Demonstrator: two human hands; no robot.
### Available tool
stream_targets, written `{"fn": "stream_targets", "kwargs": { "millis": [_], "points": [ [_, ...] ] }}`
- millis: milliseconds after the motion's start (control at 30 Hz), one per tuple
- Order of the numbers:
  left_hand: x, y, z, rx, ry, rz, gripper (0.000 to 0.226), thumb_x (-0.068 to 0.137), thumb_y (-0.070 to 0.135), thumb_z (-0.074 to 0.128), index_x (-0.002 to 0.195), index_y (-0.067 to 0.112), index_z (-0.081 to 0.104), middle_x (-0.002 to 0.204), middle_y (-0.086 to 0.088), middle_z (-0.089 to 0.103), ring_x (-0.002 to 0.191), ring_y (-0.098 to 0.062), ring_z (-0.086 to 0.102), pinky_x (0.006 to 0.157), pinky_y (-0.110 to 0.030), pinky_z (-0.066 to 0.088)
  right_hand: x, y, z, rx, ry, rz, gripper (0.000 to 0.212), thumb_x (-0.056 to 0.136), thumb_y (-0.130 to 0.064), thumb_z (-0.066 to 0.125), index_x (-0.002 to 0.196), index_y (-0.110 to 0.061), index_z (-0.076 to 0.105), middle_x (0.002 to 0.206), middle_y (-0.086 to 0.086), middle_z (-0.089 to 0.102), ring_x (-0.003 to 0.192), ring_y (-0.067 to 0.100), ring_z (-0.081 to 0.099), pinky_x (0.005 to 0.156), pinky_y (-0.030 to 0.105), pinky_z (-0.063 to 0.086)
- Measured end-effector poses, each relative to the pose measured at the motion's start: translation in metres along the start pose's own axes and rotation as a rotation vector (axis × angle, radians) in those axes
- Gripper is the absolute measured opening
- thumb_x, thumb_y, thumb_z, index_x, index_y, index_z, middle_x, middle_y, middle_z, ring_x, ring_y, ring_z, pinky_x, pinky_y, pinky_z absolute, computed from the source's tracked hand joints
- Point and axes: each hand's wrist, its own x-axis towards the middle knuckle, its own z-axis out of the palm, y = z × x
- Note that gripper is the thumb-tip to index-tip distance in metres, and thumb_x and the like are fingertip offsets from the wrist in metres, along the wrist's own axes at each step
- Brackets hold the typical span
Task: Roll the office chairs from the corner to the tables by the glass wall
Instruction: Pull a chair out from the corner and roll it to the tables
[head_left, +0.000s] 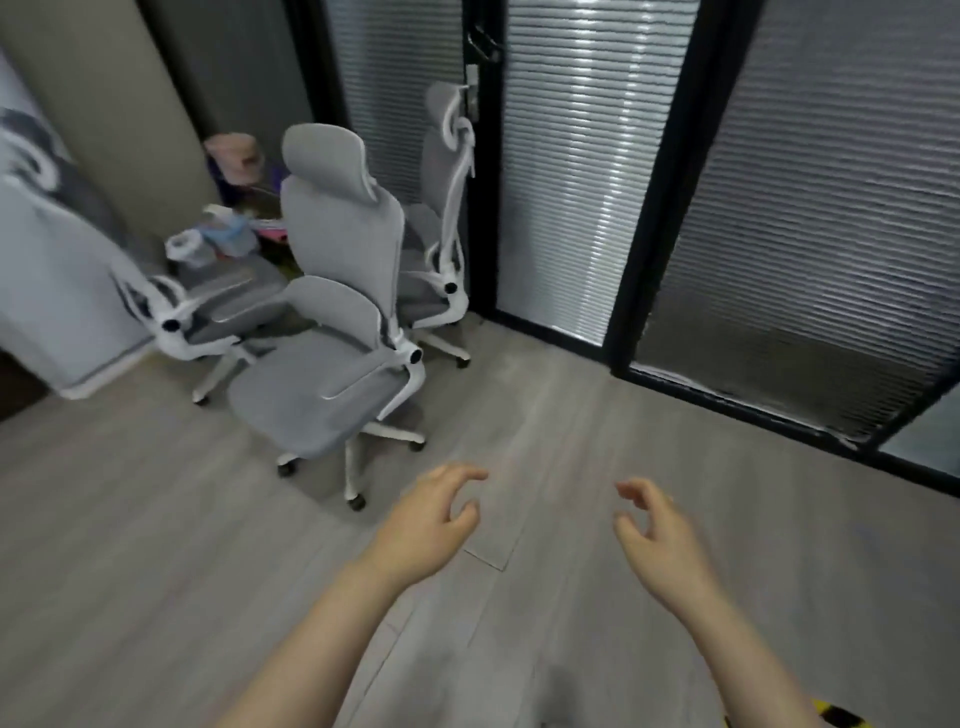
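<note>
My left hand and right hand out ahead, fingers loosely apart, holding nothing. Nearest grey office chair beyond left hand, untouched; two more chairs behind it, by glass wall.

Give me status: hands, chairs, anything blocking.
Left hand and right hand empty, fingers loosely curled, touching nothing. Three chairs in corner; nearest chair closest to hands, untouched. Bare floor between hands and it.

Grey cloth chair, matt wood-look floor
</note>
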Motion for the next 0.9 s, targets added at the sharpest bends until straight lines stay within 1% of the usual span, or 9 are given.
{"fn": "stream_targets", "kwargs": {
  "millis": [100, 200, 267, 400, 467, 533, 600, 733, 900],
  "points": [
    [-0.007, -0.038, -0.034, -0.002, 0.075, -0.101, 0.034, 0.092, 0.026, 0.054, 0.126, 0.025, 0.057, 0.121, 0.02, 0.049, 0.121, -0.003, 0.046, 0.098, -0.012, 0.029, 0.034, -0.038, 0.035, 0.014, -0.089, -0.096, 0.032, 0.089, -0.01, 0.059, 0.12, -0.02, 0.057, 0.12, -0.006, 0.059, 0.109, 0.007, 0.051, 0.09, 0.02, 0.034],
    [-0.002, -0.071, -0.06, -0.01, 0.136, -0.159, 0.048, 0.082, 0.044, 0.042, 0.123, 0.025, 0.058, 0.117, 0.022, 0.048, 0.115, -0.002, 0.047, 0.1, -0.021, 0.037, 0.072, -0.071, 0.068, 0.014, -0.158, -0.169, 0.034, 0.088, -0.009, 0.06, 0.121, -0.018, 0.058, 0.117, -0.008, 0.058, 0.112, 0.009, 0.053, 0.089, 0.018, 0.033],
    [0.009, -0.093, -0.076, -0.013, 0.18, -0.195, 0.053, 0.079, 0.048, 0.037, 0.123, 0.026, 0.058, 0.118, 0.022, 0.049, 0.117, -0.001, 0.048, 0.103, -0.024, 0.038, 0.103, -0.092, 0.087, 0.018, -0.193, -0.207, 0.034, 0.088, -0.01, 0.06, 0.12, -0.019, 0.057, 0.118, -0.009, 0.057, 0.114, 0.01, 0.053, 0.092, 0.021, 0.034],
    [0.05, -0.137, -0.108, -0.014, 0.238, -0.279, 0.042, 0.084, 0.038, 0.045, 0.122, 0.027, 0.058, 0.121, 0.02, 0.053, 0.115, -0.003, 0.051, 0.1, -0.024, 0.04, 0.174, -0.133, 0.119, 0.032, -0.231, -0.266, 0.033, 0.09, -0.012, 0.057, 0.121, -0.023, 0.055, 0.122, -0.01, 0.057, 0.111, 0.005, 0.05, 0.09, 0.022, 0.034],
    [0.076, -0.157, -0.124, -0.009, 0.264, -0.294, 0.048, 0.082, 0.045, 0.04, 0.121, 0.024, 0.059, 0.12, 0.018, 0.055, 0.115, -0.002, 0.051, 0.101, -0.024, 0.039, 0.212, -0.155, 0.132, 0.032, -0.247, -0.291, 0.033, 0.091, -0.013, 0.057, 0.122, -0.021, 0.055, 0.121, -0.01, 0.056, 0.112, 0.005, 0.049, 0.09, 0.02, 0.033],
    [0.104, -0.173, -0.142, 0.004, 0.272, -0.325, 0.052, 0.081, 0.049, 0.037, 0.122, 0.024, 0.059, 0.121, 0.015, 0.057, 0.115, -0.003, 0.051, 0.096, -0.016, 0.035, 0.25, -0.175, 0.144, 0.03, -0.276, -0.313, 0.031, 0.092, -0.014, 0.057, 0.122, -0.021, 0.055, 0.121, -0.01, 0.055, 0.115, 0.007, 0.049, 0.09, 0.019, 0.032],
    [0.13, -0.188, -0.159, 0.021, 0.286, -0.361, 0.042, 0.087, 0.04, 0.045, 0.124, 0.025, 0.058, 0.121, 0.017, 0.055, 0.115, -0.003, 0.051, 0.092, -0.012, 0.031, 0.286, -0.194, 0.154, 0.02, -0.298, -0.345, 0.03, 0.092, -0.016, 0.057, 0.122, -0.021, 0.056, 0.119, -0.01, 0.054, 0.116, 0.008, 0.049, 0.089, 0.02, 0.033],
    [0.176, -0.224, -0.186, 0.008, 0.333, -0.391, 0.031, 0.095, 0.025, 0.053, 0.125, 0.027, 0.057, 0.126, 0.013, 0.055, 0.118, -0.004, 0.049, 0.093, -0.014, 0.03, 0.352, -0.228, 0.175, -0.004, -0.302, -0.36, 0.029, 0.093, -0.017, 0.057, 0.121, -0.02, 0.056, 0.116, -0.01, 0.052, 0.114, 0.009, 0.049, 0.089, 0.022, 0.033],
    [0.225, -0.271, -0.213, -0.035, 0.321, -0.432, 0.034, 0.094, 0.032, 0.048, 0.128, 0.03, 0.054, 0.132, 0.016, 0.05, 0.124, -0.003, 0.045, 0.101, -0.019, 0.031, 0.419, -0.255, 0.205, -0.02, -0.328, -0.375, 0.028, 0.091, -0.014, 0.06, 0.118, -0.02, 0.057, 0.115, -0.007, 0.056, 0.111, 0.009, 0.052, 0.088, 0.023, 0.036]
  ]
}}
